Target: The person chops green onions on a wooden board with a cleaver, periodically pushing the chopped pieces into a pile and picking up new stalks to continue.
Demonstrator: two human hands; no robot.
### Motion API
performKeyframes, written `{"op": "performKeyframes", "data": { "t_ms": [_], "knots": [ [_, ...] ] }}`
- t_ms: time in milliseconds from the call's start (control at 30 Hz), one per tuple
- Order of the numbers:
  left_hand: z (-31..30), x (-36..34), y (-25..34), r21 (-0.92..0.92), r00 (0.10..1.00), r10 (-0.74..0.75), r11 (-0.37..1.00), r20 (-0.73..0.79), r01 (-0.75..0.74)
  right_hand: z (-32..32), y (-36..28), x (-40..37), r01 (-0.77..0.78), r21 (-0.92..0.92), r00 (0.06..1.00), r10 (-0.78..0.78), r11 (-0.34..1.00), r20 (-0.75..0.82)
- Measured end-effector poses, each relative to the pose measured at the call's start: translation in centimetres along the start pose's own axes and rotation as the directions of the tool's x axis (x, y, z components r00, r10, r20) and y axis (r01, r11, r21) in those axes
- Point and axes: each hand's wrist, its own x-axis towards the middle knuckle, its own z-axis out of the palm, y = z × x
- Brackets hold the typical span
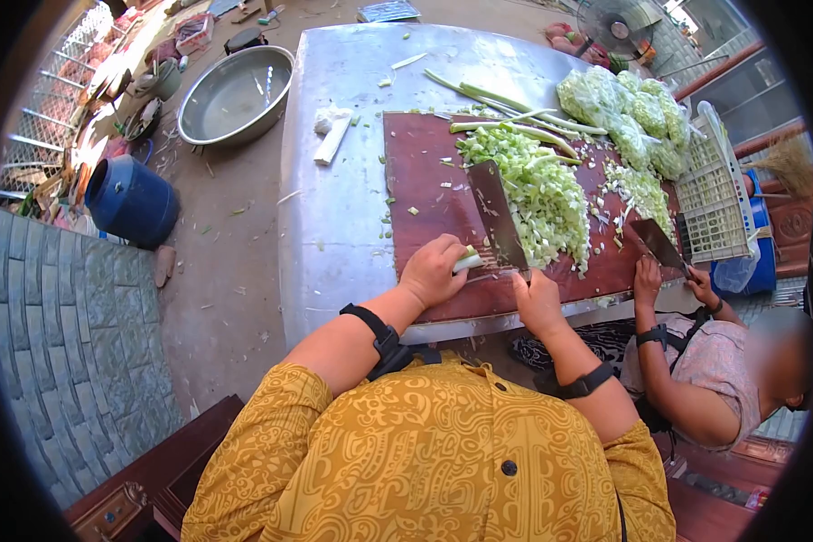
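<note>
My left hand (pixel 432 271) is closed around short pieces of green onion stalk (pixel 468 259) and presses them on the reddish-brown board (pixel 422 185). In my right hand (pixel 538 303) is the handle of a cleaver (pixel 496 212). Its broad dark blade stands on the board just right of the stalk pieces, pointing away from me. Beyond the blade lies a heap of chopped green onion (pixel 544 203). Several long green onion stalks (pixel 524 126) rest across the board's far edge. A white stalk end (pixel 333 143) sits on the metal tabletop (pixel 334 217).
A co-worker (pixel 696 361) at the right holds another cleaver (pixel 658 242) beside a smaller chopped pile (pixel 640 194). Filled plastic bags (pixel 619 108) and a white crate (pixel 715 194) stand at the far right. A metal basin (pixel 235 95) and blue barrel (pixel 131 200) are on the left floor.
</note>
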Motion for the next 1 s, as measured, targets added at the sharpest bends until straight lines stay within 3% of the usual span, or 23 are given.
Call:
{"op": "performKeyframes", "data": {
  "t_ms": [267, 500, 700, 800, 900, 1000],
  "knots": [
    [0.0, 0.1, 0.0, 0.032, 1.000, -0.017, 0.999, -0.015, 0.018, -5.2, -2.5, -4.6, 0.020, -0.153, 0.979, 0.012, 0.988, 0.204],
    [0.2, 0.2, -0.2, 0.038, 0.999, -0.036, 0.999, 0.001, 0.036, -4.9, -1.3, -5.3, 0.072, -0.306, 0.962, 0.015, 0.949, 0.273],
    [0.6, 0.0, -0.4, 0.031, 1.000, 0.012, 0.999, 0.009, -0.012, -0.3, -2.1, -1.2, 0.043, -0.278, 0.977, 0.018, 0.960, 0.213],
    [0.3, -0.1, -0.3, 0.019, 1.000, 0.022, 1.000, 0.012, -0.022, 1.5, -1.7, -0.1, 0.005, -0.173, 0.993, 0.015, 0.985, 0.114],
    [0.1, 0.0, 0.0, 0.005, 1.000, 0.014, 1.000, 0.003, -0.014, 2.0, -0.5, -0.1, -0.012, 0.048, 1.000, 0.011, 0.999, 0.019],
    [-0.1, 0.0, 0.1, 0.009, 1.000, -0.027, 1.000, 0.016, 0.026, 1.0, -0.2, -0.2, -0.013, -0.006, 1.000, 0.013, 1.000, 0.001]
  ]
}}
